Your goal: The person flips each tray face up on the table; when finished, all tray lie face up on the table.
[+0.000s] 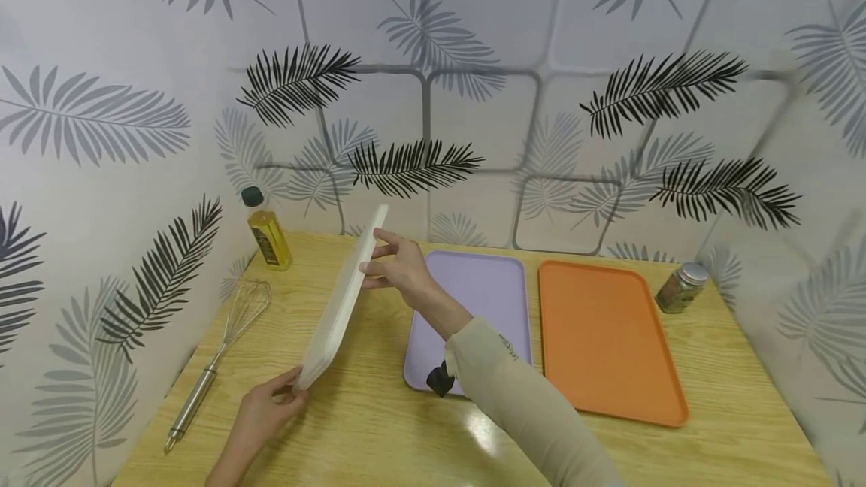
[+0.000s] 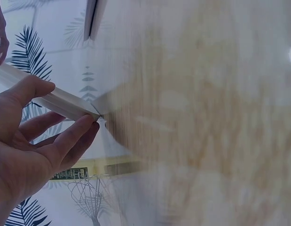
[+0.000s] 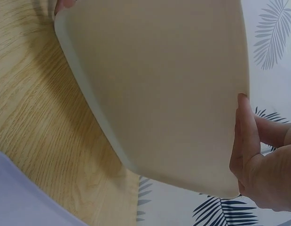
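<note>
A white tray (image 1: 340, 305) is held up on its side, tilted steeply above the left part of the table. My left hand (image 1: 262, 410) pinches its near lower corner between thumb and fingers; the left wrist view shows the thumb on one side of the rim (image 2: 65, 104) and fingers on the other. Higher up, at the far end, my right hand (image 1: 403, 270) grips the tray's edge. The right wrist view shows the tray's broad flat face (image 3: 159, 94) with nothing on it. Right of the white tray, a purple tray (image 1: 473, 284) lies flat, partly covered by my right forearm.
An orange tray (image 1: 609, 337) lies on the right, beside a small spice jar (image 1: 681, 288) with a metal lid. On the left are a whisk (image 1: 216, 363) and an oil bottle (image 1: 268, 235). Patterned walls border the wooden table (image 1: 379, 427) at the back and sides.
</note>
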### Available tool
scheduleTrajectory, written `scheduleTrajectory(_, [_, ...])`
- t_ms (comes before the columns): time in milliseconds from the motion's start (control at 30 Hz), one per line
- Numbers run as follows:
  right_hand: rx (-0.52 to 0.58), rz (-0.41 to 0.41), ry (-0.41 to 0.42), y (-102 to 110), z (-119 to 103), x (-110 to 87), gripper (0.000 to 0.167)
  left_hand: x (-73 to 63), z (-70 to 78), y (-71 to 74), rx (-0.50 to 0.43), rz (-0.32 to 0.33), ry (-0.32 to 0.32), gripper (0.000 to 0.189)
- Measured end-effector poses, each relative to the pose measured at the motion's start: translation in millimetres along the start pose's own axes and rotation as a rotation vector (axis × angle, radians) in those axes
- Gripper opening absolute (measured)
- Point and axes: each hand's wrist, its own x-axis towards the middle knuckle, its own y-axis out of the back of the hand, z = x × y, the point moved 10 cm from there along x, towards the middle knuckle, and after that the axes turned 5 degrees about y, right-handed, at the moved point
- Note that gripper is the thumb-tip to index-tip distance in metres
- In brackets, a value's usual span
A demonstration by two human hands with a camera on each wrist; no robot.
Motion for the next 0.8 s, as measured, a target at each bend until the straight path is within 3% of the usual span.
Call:
scheduleTrajectory(500, [0.063, -0.003, -0.006, -12.6, -8.9, 2.0, 0.077, -7.6, 3.4, -11.0, -0.110, -0.018, 0.032, 0.048])
scheduleTrajectory(800, [0.091, 0.036, -0.019, -19.6, -14.8, 1.5, 0.077, -10.2, 8.1, -18.8, -0.143, -0.073, 0.027, 0.045])
